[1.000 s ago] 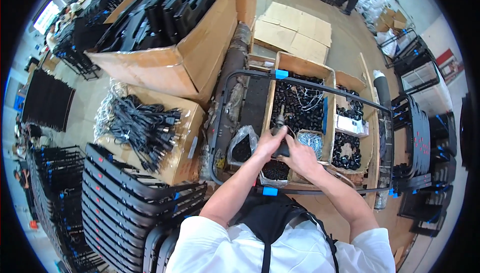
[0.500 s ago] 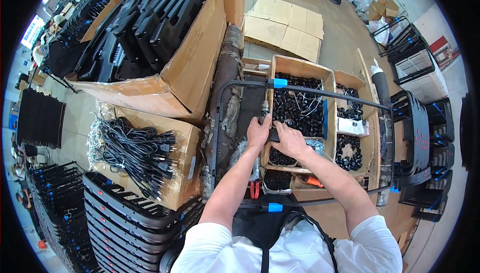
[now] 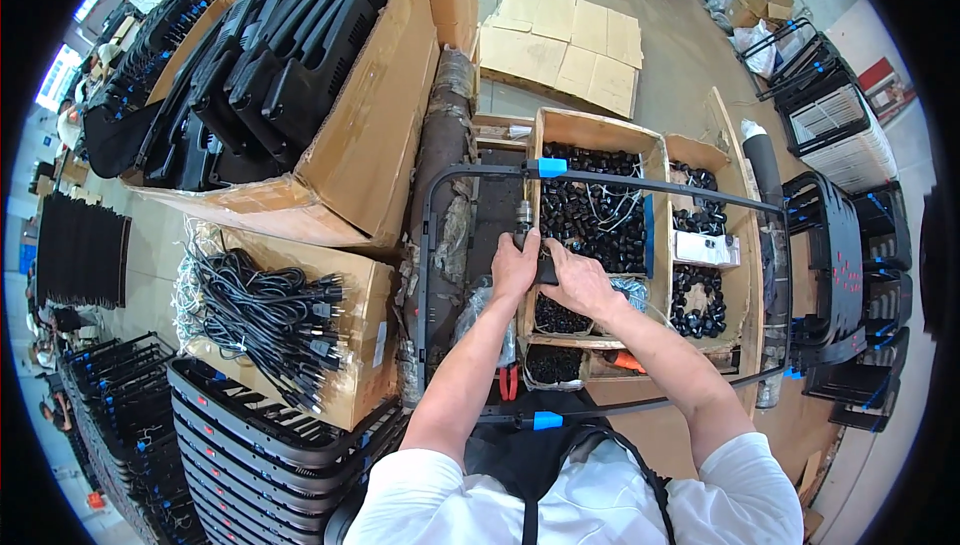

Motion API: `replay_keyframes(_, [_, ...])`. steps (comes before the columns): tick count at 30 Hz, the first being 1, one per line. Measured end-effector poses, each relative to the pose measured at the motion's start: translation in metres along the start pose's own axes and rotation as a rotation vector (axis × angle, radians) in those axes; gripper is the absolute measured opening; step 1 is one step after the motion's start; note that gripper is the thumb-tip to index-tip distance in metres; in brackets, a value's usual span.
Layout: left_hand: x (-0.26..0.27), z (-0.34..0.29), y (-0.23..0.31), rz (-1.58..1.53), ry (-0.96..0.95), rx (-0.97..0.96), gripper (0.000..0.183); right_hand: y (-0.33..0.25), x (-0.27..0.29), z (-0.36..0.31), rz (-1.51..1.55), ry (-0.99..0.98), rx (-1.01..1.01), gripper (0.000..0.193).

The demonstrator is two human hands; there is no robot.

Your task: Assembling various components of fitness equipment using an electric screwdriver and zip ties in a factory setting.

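Note:
Both my hands are closed around a dark power drill (image 3: 546, 267), its metal chuck pointing away from me. My left hand (image 3: 514, 269) wraps its left side, and my right hand (image 3: 582, 285) grips from the right; the fingers hide much of the body. The hands are inside the outline of a large black rectangular frame (image 3: 680, 188) with rounded corners, which lies across the bench and the parts box. Blue pieces sit on its far and near bars, including a blue clip (image 3: 552, 167). Just right of the hands are many small black parts (image 3: 590, 215).
A wooden divided box (image 3: 660, 145) holds the black parts and a small white box (image 3: 705, 249). Red-handled pliers (image 3: 508, 382) lie near me. At left stand a carton (image 3: 360, 135) of black panels, bundled black cables (image 3: 265, 310) and stacked black frames (image 3: 270, 465). A padded roller (image 3: 447, 115) runs alongside.
The whole view has shifted slightly. Both hands keep their hold on the drill, in nearly the same spot within the frame.

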State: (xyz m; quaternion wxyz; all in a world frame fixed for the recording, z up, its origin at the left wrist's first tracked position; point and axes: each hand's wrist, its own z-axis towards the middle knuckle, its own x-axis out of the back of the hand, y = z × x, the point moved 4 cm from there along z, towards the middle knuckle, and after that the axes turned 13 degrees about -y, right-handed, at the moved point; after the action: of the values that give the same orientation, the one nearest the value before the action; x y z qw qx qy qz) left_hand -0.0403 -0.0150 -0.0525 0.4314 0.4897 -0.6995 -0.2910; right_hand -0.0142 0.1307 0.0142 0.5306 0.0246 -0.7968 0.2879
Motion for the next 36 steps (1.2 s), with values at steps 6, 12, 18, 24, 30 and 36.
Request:
replay_keyframes(6, [0.000, 0.001, 0.012, 0.114, -0.051, 0.079, 0.070, 0.013, -0.003, 0.003, 0.072, -0.003, 0.026, 0.085])
replay_keyframes(12, [0.000, 0.001, 0.024, 0.203, -0.057, 0.122, 0.071, 0.019, -0.002, 0.009, 0.147, -0.155, -0.102, 0.095])
replay_keyframes(18, [0.001, 0.004, 0.029, 0.228, -0.044, 0.104, 0.071, 0.021, 0.000, 0.013, 0.140, -0.159, -0.105, 0.102])
replay_keyframes(24, [0.001, 0.009, 0.030, 0.225, -0.039, 0.093, 0.072, 0.018, 0.005, 0.014, 0.180, -0.224, -0.184, 0.097])
replay_keyframes(30, [-0.002, 0.012, 0.027, 0.213, -0.039, 0.073, 0.075, 0.014, -0.008, 0.015, 0.114, -0.029, 0.040, 0.066])
replay_keyframes(36, [0.000, 0.006, 0.023, 0.191, -0.053, 0.085, 0.075, 0.006, -0.006, 0.009, 0.133, -0.060, -0.009, 0.063])
